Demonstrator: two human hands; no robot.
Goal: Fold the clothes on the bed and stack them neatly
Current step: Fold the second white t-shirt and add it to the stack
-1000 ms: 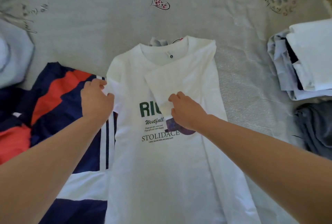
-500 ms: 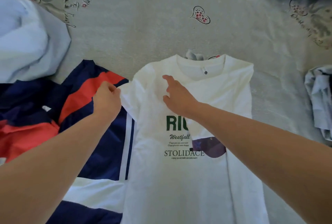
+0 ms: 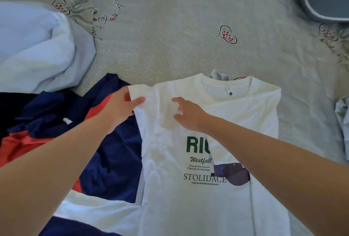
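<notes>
Folding white T-shirt (image 3: 198, 207), left sleeve in hand.
Shirt lay face-up at centre of bed (image 3: 170, 37), right side already turned in. Left hand (image 3: 120, 109) pinched the sleeve edge at 10 o'clock; right hand (image 3: 188, 114), fingers spread loosely, pressed the chest. Next, likely: carry sleeve toward 3 o'clock, keeping the crease straight.

Left hand (image 3: 120, 107) pinching, thumb on top; right hand (image 3: 188, 113) spread, fingers loosely bent.

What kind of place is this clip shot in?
Probably a bedroom: a printed bedsheet covers the surface, with a white T-shirt laid flat and a blue quilt bunched beside it.
</notes>
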